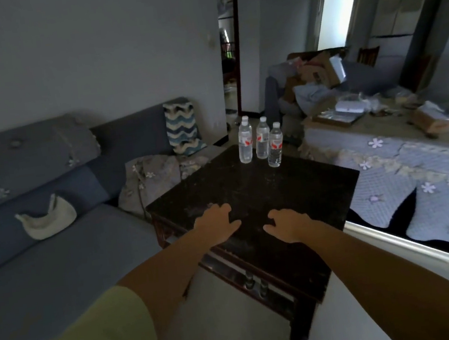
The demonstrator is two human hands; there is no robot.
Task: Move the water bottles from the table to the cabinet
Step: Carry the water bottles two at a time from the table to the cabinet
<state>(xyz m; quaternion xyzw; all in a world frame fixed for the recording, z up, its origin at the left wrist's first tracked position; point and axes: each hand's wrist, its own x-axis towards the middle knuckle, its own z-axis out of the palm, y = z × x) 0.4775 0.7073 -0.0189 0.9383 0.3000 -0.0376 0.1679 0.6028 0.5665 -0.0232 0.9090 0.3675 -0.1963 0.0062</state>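
Several clear water bottles with white caps and red-white labels stand upright in a cluster at the far corner of a dark square table point(291, 189): one on the left point(245, 144), one in the middle point(262, 139), one on the right point(275, 147). A further cap peeks out behind the left bottle. My left hand point(217, 222) and my right hand point(289, 225) hover palm down over the near part of the table, fingers spread, holding nothing. Both are well short of the bottles. No cabinet is plainly visible.
A blue sofa point(55, 235) with cushions and a pale bag point(47, 220) runs along the left. A bed with a flowered blue quilt point(418, 173) and a metal rail lies right. Boxes and clutter pile on a far sofa point(317, 77). A doorway point(231, 54) opens behind the bottles.
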